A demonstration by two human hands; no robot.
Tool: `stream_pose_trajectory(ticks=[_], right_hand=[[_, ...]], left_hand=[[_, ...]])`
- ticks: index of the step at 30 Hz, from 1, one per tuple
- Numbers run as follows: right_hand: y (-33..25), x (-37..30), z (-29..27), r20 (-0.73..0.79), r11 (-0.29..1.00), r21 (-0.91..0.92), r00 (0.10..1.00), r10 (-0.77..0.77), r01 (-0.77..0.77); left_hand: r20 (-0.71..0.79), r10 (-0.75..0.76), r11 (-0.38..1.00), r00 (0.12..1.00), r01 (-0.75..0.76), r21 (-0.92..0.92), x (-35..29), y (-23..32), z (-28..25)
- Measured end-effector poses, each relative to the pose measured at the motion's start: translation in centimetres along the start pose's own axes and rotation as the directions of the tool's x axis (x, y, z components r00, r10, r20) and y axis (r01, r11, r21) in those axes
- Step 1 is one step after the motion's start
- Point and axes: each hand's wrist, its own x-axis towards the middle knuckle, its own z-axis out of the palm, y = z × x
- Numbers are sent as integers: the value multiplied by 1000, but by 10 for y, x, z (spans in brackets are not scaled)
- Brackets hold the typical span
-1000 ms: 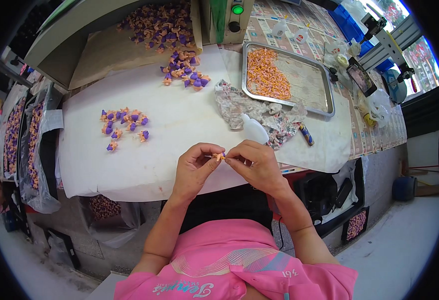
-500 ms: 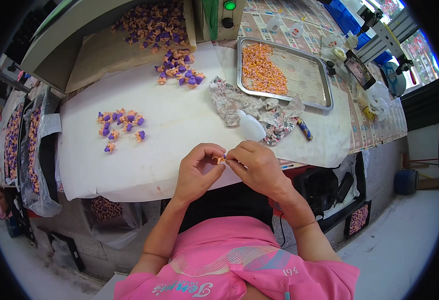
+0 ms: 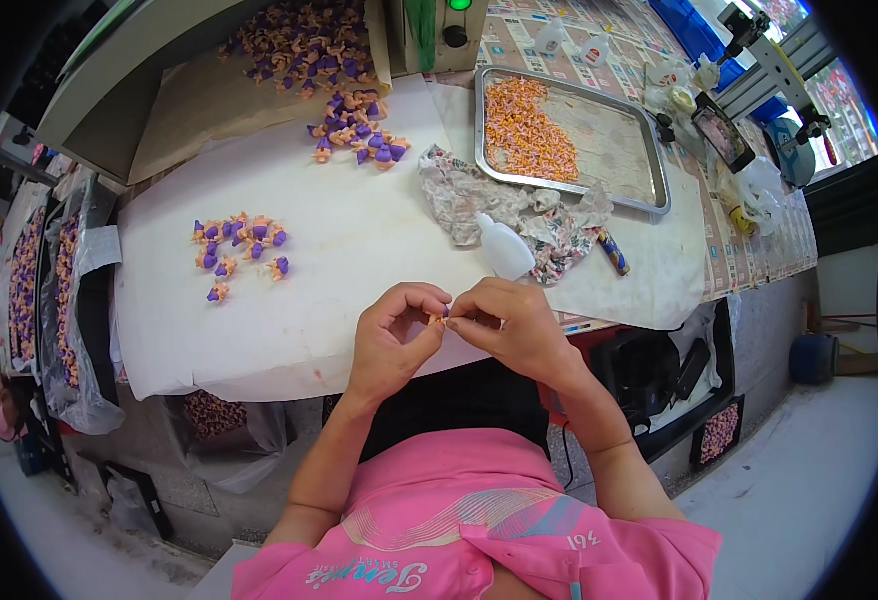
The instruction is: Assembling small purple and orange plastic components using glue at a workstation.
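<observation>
Over the near edge of the white-covered table, my left hand (image 3: pixel 399 335) pinches a small peach-and-purple plastic figure (image 3: pixel 441 316) between thumb and fingers. My right hand (image 3: pixel 512 325) meets it from the other side, its thumb and forefinger closed at the figure; whether they grip the figure or a tiny part against it is hidden. To the left on the paper lies a loose group of similar figures (image 3: pixel 241 240). A white squeeze bottle (image 3: pixel 504 248) lies on its side just beyond my right hand, against a crumpled floral cloth (image 3: pixel 474 205).
A metal tray (image 3: pixel 649 207) at the back right holds many tiny orange-and-pink pieces (image 3: pixel 529 135). More figures (image 3: pixel 359 130) spill from a machine opening (image 3: pixel 159 130) at the back left. A dark blue tube (image 3: pixel 613 252) lies right of the cloth. A phone (image 3: pixel 722 132) stands on a mount at far right.
The fingers of both hands have shifted slightly around the figure, which is turned so more purple shows. The camera view has moved a little.
</observation>
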Motion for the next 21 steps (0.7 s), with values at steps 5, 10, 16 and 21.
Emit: stream_pose_trajectory(ticks=[5, 10, 16, 21], right_hand=[[3, -3, 6, -9, 977, 150, 988, 155, -152], [2, -7, 10, -27, 957, 191, 974, 225, -216], [1, -9, 10, -32, 963, 167, 975, 220, -212], [-4, -9, 12, -73, 984, 96, 984, 160, -152]], left_hand=[[13, -15, 1000, 1000, 15, 1, 0, 0, -3], [-12, -30, 999, 999, 30, -17, 1, 2, 0], [11, -30, 999, 1000, 30, -23, 1, 2, -1], [33, -21, 1000, 999, 21, 1, 0, -1, -5]])
